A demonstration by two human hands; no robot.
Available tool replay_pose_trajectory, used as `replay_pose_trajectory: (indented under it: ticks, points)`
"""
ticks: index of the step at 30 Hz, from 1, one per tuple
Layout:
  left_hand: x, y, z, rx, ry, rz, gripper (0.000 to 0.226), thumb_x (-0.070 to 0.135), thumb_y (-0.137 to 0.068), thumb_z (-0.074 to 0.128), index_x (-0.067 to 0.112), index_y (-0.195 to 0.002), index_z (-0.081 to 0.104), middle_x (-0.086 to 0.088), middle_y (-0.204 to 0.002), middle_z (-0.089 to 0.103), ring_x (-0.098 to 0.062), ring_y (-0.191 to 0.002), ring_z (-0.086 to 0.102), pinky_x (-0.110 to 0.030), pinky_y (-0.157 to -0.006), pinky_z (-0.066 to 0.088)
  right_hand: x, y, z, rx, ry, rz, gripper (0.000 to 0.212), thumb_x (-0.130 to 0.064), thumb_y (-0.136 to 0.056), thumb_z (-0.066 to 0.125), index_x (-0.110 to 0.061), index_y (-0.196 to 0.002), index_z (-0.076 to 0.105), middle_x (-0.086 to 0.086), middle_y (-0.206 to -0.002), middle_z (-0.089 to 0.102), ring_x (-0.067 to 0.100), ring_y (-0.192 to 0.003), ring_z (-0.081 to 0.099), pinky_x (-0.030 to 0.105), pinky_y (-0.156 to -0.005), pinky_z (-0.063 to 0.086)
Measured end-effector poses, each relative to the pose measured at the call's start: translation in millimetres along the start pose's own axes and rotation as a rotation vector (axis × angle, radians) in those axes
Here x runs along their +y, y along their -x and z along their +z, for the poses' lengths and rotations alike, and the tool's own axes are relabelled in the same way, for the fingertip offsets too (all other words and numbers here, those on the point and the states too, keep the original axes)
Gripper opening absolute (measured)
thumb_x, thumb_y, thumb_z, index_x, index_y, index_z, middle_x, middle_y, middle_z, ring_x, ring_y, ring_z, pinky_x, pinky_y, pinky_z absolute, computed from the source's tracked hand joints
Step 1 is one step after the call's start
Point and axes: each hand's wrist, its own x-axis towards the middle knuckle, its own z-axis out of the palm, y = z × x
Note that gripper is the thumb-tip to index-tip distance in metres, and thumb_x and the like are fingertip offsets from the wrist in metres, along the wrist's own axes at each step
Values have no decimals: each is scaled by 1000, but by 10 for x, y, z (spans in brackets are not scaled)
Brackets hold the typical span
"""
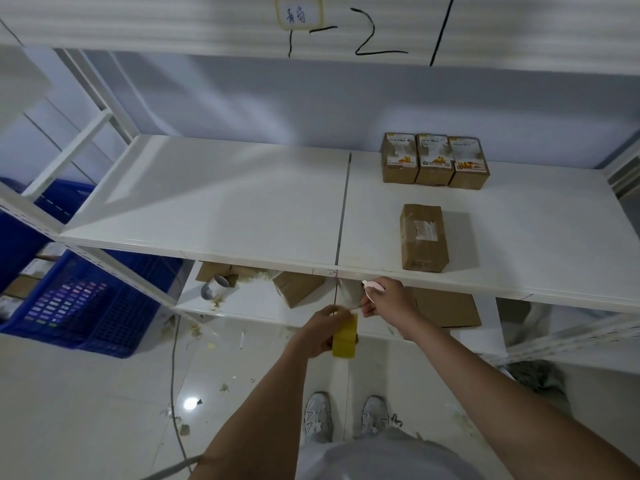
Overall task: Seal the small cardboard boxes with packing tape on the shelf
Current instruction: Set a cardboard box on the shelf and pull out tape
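My left hand (320, 329) grips a yellowish roll of packing tape (345, 337) below the front edge of the white shelf (214, 206). My right hand (388, 299) holds a small pink-white tool (372, 285) and pinches the tape's free end, just under the shelf edge. A strip of tape stretches between the two hands. One small cardboard box (423, 237) lies on the shelf near the front right, with tape on its top. Three small boxes with printed labels (434, 161) stand in a row at the back right.
A lower shelf (249, 303) holds loose cardboard boxes (298, 287), a roll (214, 287) and flat cardboard (446, 308). Blue plastic crates (86, 299) sit at the left on the floor. A cable (175, 375) and scraps lie on the tiled floor by my shoes.
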Motion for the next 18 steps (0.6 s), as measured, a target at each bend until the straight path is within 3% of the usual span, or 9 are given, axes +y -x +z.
replay_pose_trajectory:
  ticks: [5, 11, 18]
  points:
    - [-160, -10, -10, 46, 28, -46, 42, 29, -96, 66, 10, -128, 48, -19, -105, 64, -28, -72, 71, -40, -69, 61, -26, -9, -26, -11, 9, -4, 16, -11, -103, 49, -4, -107, 62, 20, -88, 70, 26, -69, 67, 41, -72, 63]
    - [-92, 58, -54, 65, 26, -25, 35, 26, -97, 65, 7, -126, 56, -12, -96, 63, -23, -71, 68, -29, -53, 57, -9, 5, -5, -30, 25, 6, 15, -8, -103, 47, -5, -99, 62, 15, -80, 66, 26, -66, 63, 47, -75, 60]
    - [-217, 4, -111, -7, 54, -52, 40, 26, -93, 70, 11, -127, 56, -13, -103, 64, -18, -66, 74, -33, -65, 59, -10, 0, 65, -14, 141, -26, 17, -13, -103, 47, -9, -107, 63, 13, -86, 71, 26, -72, 72, 42, -75, 63]
